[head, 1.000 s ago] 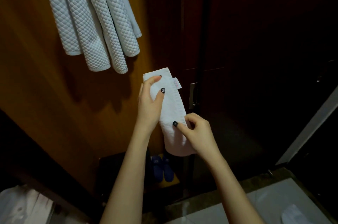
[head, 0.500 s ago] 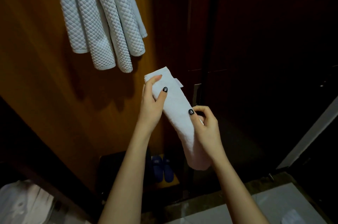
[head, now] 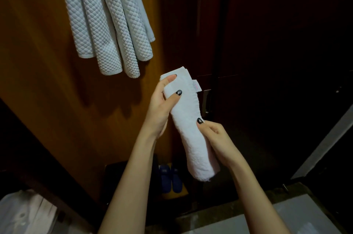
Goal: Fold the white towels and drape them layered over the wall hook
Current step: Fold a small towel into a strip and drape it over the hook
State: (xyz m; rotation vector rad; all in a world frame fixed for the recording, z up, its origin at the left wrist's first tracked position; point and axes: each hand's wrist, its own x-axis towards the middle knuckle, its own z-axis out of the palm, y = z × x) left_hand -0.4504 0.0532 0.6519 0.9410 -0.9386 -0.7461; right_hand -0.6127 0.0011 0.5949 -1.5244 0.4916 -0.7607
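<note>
White terry folded towel (head: 188, 124), held mid-air below the hanging quilted towels (head: 107, 21). Left hand (head: 162, 107) pinches its top, right hand (head: 215, 138) grips its middle. Looks light, soft, floppy; hold both ends so folds don't slip open.

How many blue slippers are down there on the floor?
2. One slipper sits low at centre; the second slipper lies just beside it, below the held towel. Others may be hidden.

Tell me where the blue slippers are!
In the head view, the blue slippers sit low in the middle, just left of the bottom end of the folded white towel.
</note>
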